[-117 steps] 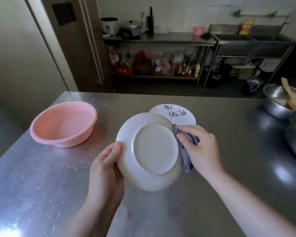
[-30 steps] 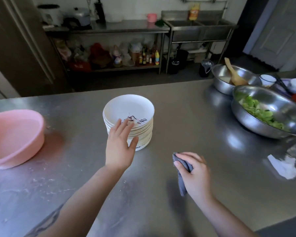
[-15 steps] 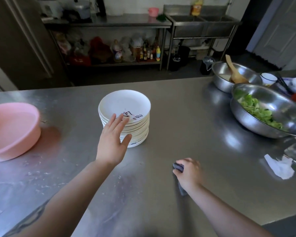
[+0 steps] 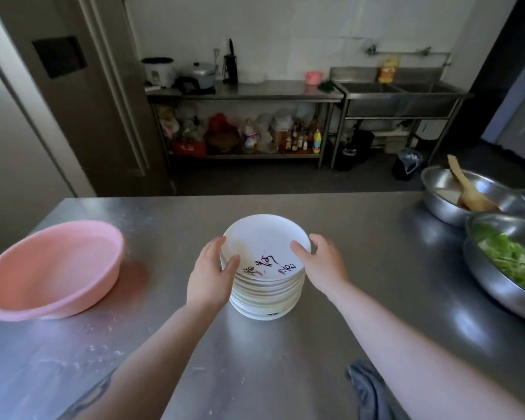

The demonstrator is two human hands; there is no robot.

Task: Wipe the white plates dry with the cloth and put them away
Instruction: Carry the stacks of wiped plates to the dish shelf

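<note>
Left hand [image 4: 208, 275] and right hand [image 4: 322, 263] grasp opposite sides of plate stack [image 4: 265, 286]; cloth [image 4: 373, 392] lies apart on table [image 4: 361, 237].

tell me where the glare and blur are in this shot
Head view: soft glare patches on the steel table just below the plate stack and beside the greens bowl; the door frame at left is smeared by motion blur; wide-angle distortion bends the edges; the back room is dim.
</note>
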